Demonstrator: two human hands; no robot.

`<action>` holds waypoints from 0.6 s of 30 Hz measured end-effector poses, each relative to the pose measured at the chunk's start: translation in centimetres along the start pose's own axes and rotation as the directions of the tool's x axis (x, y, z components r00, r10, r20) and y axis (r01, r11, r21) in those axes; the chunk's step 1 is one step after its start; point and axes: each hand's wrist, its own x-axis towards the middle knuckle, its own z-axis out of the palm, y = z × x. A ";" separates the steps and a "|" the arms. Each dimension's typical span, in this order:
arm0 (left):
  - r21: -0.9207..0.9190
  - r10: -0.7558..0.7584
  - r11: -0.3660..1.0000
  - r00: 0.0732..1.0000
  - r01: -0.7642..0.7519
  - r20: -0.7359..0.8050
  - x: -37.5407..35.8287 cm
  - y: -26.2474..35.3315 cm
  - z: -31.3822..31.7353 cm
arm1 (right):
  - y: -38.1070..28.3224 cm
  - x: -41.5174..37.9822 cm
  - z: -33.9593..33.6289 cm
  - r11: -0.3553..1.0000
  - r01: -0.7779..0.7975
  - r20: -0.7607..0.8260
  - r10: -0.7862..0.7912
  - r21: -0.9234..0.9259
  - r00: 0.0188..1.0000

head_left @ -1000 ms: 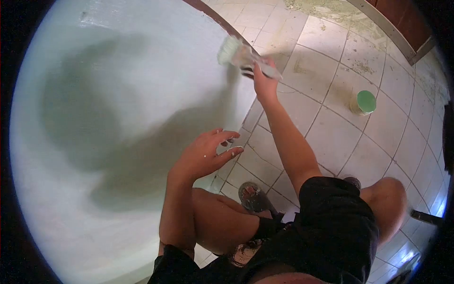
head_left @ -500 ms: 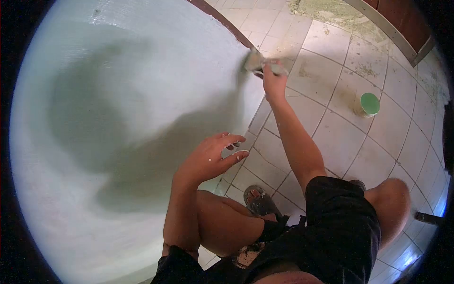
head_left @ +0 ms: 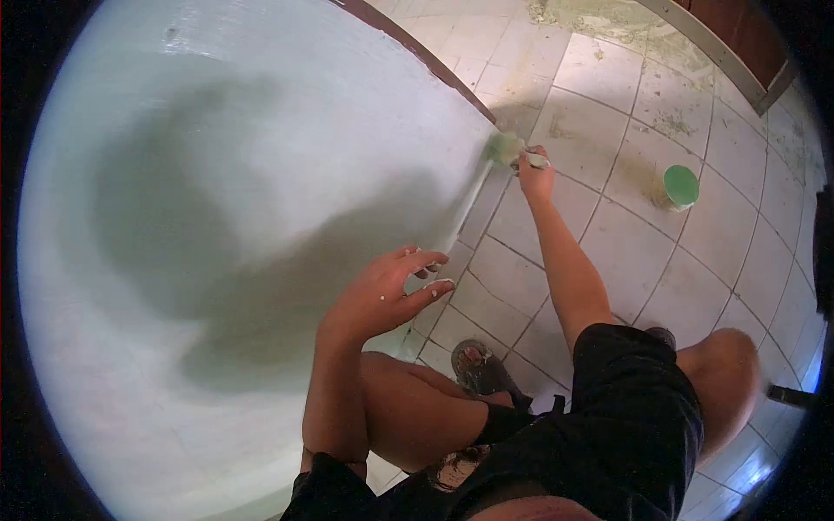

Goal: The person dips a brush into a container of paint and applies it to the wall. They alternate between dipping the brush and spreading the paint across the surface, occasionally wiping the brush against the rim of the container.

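Note:
My right hand is closed around the handle of a paintbrush. The brush's pale green bristles are slightly blurred and lie at the low edge of the pale painted wall, near the end of the brown trim. My left hand hangs in front of the wall with thumb and fingers apart and curved. White paint specks its fingertips and back, and nothing is held in it. To the right of the brush, a cup of green paint stands on the floor.
White floor tiles with dark joints run along the wall's foot. Dried paint or plaster stains mark the tiles at the top. A brown door panel with a metal edge is at the upper right. My sandalled foot is close to the wall.
My right hand has brought the brush down and to the right, from the wall by the brown trim to the wall's low edge. My left hand has hardly moved.

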 end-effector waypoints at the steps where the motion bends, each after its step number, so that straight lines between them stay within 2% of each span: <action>1: 0.002 0.005 1.000 1.000 -0.005 -0.009 -0.1 0.2 -0.1 | -0.6 -0.1 -0.1 0.991 0.010 0.005 -0.009 -0.136 1.000; 2: 0.003 0.010 1.000 1.000 -0.010 -0.020 -0.2 0.4 -0.2 | -0.4 -0.1 0.6 0.991 0.022 0.014 -0.020 -0.131 1.000; 4: -0.017 0.001 1.000 1.000 -0.001 -0.027 -0.3 0.3 -0.2 | -0.3 -0.6 2.3 0.958 0.258 0.031 -0.256 -0.125 0.966; 5: -0.039 0.000 0.999 1.000 -0.001 -0.021 -0.2 0.3 -0.2 | -1.8 -1.0 2.9 0.955 0.267 0.035 -0.265 -0.126 0.964; 7: -0.021 0.018 1.000 1.000 -0.019 -0.024 -0.4 0.5 -0.2 | -5.1 -2.4 5.0 0.968 0.226 -0.015 -0.229 -0.109 0.973; 8: -0.001 0.038 0.999 0.999 -0.038 -0.019 -0.4 0.5 -0.3 | -6.6 -3.0 5.8 0.976 0.173 0.020 -0.177 0.132 0.984; 9: -0.007 0.038 0.999 0.999 -0.038 -0.010 -0.3 0.3 -0.4 | -8.1 -3.7 6.4 0.929 0.096 0.069 -0.129 0.356 0.989; 11: -0.004 0.052 0.999 0.999 -0.052 -0.011 -0.3 -0.2 -0.2 | -14.9 -5.4 6.4 0.852 0.057 0.129 -0.144 0.520 0.981; 13: -0.013 0.042 0.999 0.999 -0.042 0.004 -0.3 0.2 -0.5 | -18.3 -5.0 6.8 0.805 0.166 0.097 -0.267 0.569 0.959; 14: 0.002 0.047 0.999 0.999 -0.047 -0.001 -0.3 0.3 -0.5 | -19.7 -5.2 6.0 0.818 0.147 0.111 -0.249 0.556 0.962; 16: -0.017 0.035 0.999 0.999 -0.035 -0.004 -0.7 0.2 -0.3 | -22.1 -5.4 5.5 0.575 -0.111 0.227 -0.133 0.810 0.965; 18: -0.009 0.032 0.999 0.999 -0.033 -0.023 -1.1 0.1 -0.5 | -17.8 -5.7 5.6 0.661 -0.196 0.285 -0.028 0.724 0.958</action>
